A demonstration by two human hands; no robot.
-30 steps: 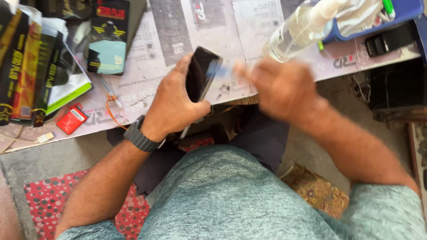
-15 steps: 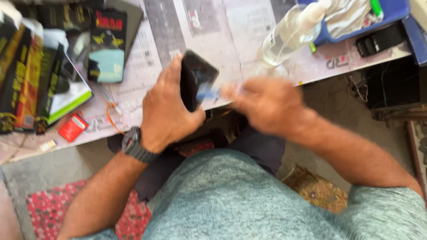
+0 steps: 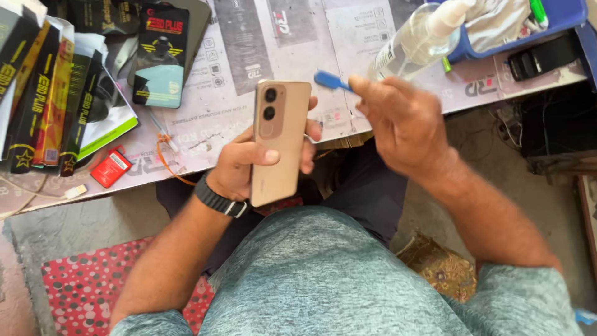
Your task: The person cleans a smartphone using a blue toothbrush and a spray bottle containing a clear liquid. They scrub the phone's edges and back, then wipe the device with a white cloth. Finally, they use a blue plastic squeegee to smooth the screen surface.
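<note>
Now the gold phone (image 3: 279,142) is turned with its back upward in the left hand (image 3: 249,163), gripped firmly; the right hand (image 3: 404,121) pinches a blue tool (image 3: 329,80) just beside it.

Left hand (image 3: 249,163) gripping; right hand (image 3: 404,121) pinching, raised.

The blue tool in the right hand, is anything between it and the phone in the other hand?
Nothing visible. The small blue tool, pinched in the right hand, sits just right of the gold phone with only open air between. The left hand grips the phone's lower half, back facing up.
</note>
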